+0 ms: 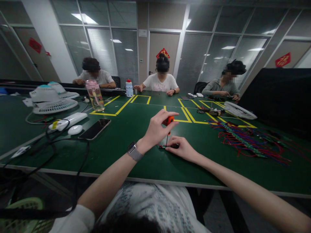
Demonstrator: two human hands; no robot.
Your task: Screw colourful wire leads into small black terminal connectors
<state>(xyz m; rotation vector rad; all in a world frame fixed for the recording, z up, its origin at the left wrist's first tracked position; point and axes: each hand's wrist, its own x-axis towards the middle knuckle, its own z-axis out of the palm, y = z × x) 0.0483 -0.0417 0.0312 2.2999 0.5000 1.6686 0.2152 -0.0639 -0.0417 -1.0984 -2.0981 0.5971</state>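
Observation:
My left hand [156, 129], with a watch on its wrist, is closed around the orange handle of a small screwdriver [168, 121]. The tool stands upright, its thin shaft pointing down at a small dark part [173, 146] on the green table [136, 152]. My right hand [182, 148] lies on the table with its fingers pinched on that part, holding it under the tip. Both forearms reach out from the near table edge.
A black phone [95, 128], a white mouse [75, 129], cables and two white fans [52, 98] lie to the left. A pink water bottle [95, 95] stands behind them. Bundles of red, blue and green wires [243, 139] spread at the right. Three people sit at the far side.

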